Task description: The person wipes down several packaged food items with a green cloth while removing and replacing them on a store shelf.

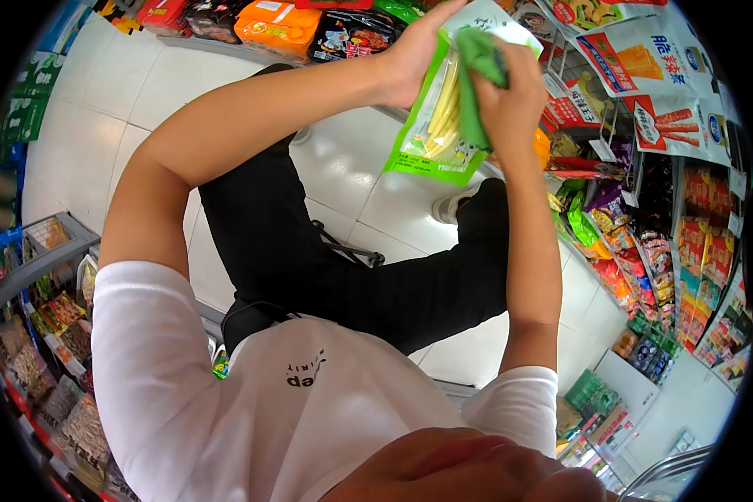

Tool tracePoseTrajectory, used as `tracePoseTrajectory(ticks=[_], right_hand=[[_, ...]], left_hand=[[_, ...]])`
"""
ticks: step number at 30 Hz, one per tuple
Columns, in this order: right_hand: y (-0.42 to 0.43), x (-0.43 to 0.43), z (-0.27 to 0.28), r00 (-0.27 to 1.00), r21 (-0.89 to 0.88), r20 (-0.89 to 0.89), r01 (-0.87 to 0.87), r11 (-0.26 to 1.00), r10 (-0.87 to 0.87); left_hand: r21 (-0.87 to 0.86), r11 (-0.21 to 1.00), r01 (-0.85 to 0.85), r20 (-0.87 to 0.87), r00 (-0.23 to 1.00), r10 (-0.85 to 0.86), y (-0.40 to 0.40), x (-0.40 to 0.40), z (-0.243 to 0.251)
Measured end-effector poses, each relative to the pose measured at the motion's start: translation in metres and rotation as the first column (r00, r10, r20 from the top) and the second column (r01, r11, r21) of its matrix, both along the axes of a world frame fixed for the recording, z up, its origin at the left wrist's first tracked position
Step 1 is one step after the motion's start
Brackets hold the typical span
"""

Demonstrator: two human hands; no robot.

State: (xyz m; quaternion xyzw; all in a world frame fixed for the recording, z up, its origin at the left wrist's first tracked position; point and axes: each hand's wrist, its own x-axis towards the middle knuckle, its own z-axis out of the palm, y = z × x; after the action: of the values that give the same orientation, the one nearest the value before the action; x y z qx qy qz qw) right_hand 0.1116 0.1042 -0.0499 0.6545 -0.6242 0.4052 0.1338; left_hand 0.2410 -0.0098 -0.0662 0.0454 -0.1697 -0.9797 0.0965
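My left hand (409,68) grips the upper left side of a clear-fronted plastic food packet (440,128) with a bright green border. Pale yellow strips show through its window, and it bears writing. In my right hand (518,103) is a bunched green cloth (470,113), pressed against the packet's front. The cloth covers part of the packet's right side. Both hands are raised at the top of the head view, beside a rack of hanging snack bags.
Hanging snack bags (634,63) crowd the right side, above shelves of small packets (621,245). Instant-noodle packs (279,28) line a low shelf at the top. Bagged dry goods (85,427) fill a lower-left rack. A folding stool's dark leg (351,248) stands on white floor tiles (226,81).
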Motion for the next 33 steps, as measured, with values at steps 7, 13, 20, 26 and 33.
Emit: tracePoseTrajectory(ticks=[7, 13, 20, 26, 33], right_hand=[[0.002, -0.005, -0.006, 0.998, -0.036, -0.042, 0.046, 0.998, -0.047], [0.005, -0.042, 0.003, 0.969, 0.003, 0.092, 0.232, 0.973, -0.231], [0.014, -0.027, 0.003, 0.995, 0.023, -0.104, 0.004, 1.0, -0.002], [0.015, -0.061, 0.0, 0.983, -0.039, 0.128, 0.138, 0.99, -0.132], [0.022, -0.055, 0.004, 0.968, 0.008, 0.213, 0.13, 0.991, -0.129]], left_hand=[[-0.047, 0.999, 0.006, 0.02, 1.0, -0.005, -0.001, -0.002, 0.003], [-0.072, 0.995, 0.069, -0.104, 0.992, -0.077, 0.001, -0.006, 0.006], [-0.105, 0.992, 0.065, -0.043, 0.997, -0.07, 0.0, -0.001, 0.009], [-0.113, 0.991, 0.075, -0.08, 0.993, -0.084, -0.005, -0.001, 0.014], [-0.095, 0.992, 0.085, -0.081, 0.992, -0.093, -0.013, 0.003, 0.022]])
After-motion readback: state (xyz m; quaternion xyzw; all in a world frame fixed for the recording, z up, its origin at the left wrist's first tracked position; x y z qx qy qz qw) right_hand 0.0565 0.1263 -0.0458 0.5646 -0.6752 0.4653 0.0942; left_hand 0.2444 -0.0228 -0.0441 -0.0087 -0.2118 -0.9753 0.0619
